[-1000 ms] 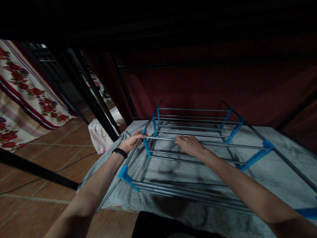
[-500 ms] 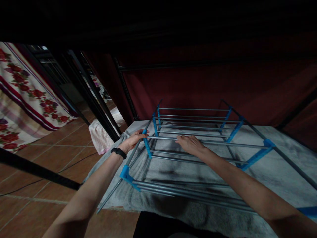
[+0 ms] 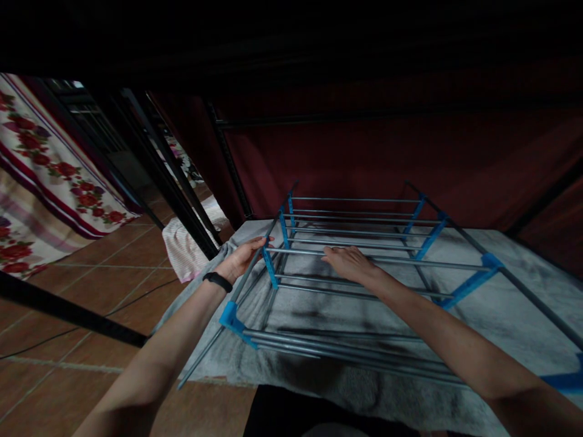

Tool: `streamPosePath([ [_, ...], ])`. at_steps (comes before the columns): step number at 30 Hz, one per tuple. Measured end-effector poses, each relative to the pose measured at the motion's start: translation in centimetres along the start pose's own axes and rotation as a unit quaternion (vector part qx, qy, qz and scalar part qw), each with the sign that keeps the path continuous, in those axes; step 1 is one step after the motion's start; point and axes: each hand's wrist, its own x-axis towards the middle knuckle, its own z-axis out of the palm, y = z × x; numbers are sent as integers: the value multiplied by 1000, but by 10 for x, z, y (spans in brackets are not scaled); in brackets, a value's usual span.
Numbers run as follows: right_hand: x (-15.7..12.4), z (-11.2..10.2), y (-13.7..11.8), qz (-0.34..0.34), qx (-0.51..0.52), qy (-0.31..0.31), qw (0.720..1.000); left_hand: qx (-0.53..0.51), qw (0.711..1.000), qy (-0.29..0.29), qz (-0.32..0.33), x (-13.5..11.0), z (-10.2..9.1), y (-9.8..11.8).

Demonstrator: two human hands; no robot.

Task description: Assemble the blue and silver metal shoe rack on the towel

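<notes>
A shoe-rack-like frame of grey metal tubes and blue plastic connectors [image 3: 439, 233] lies in front of me. My left hand [image 3: 246, 256] is closed round a blue connector [image 3: 270, 268] and the side pole at the frame's left, with a black band on the wrist. In my right hand [image 3: 350, 262] the fingers curl over a metal crossbar [image 3: 432, 263] that runs between the left and right connectors. Part of that bar is hidden under the hand. Nearer to me, another blue connector [image 3: 232, 318] joins the left pole to several crossbars.
Under the frame is a grey blanket [image 3: 537, 291]. A dark red cloth [image 3: 341, 158] hangs behind it. Black metal posts [image 3: 159, 176] stand at the left, beside a striped pale cloth [image 3: 184, 249]. A floral curtain [image 3: 59, 176] hangs over the brown tiled floor [image 3: 122, 267].
My left hand's grip has shifted slightly, covering more of the connector's top. The right hand stays on the same crossbar, and the view has tilted a little.
</notes>
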Motion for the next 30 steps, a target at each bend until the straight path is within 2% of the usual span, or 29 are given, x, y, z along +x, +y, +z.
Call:
streamPosePath([
  [3,1,1,1,-2,2,-8,1000,-22,999,22,-20,0,2,0],
  [9,1,0,3,-9,-1,-1,1000,-8,1000,25,-15,-1,6,2],
  [21,1,-5,1,9,6,-13,1000,-2,997,62,41,1,19,-8],
  [25,2,-4,0,25,14,-13,1000,11,997,67,32,-2,23,-5],
  [27,1,-1,-1,30,25,-3,999,32,997,66,37,-2,22,-4],
  [30,-5,1,0,16,32,48,998,60,995,70,36,0,18,-3],
])
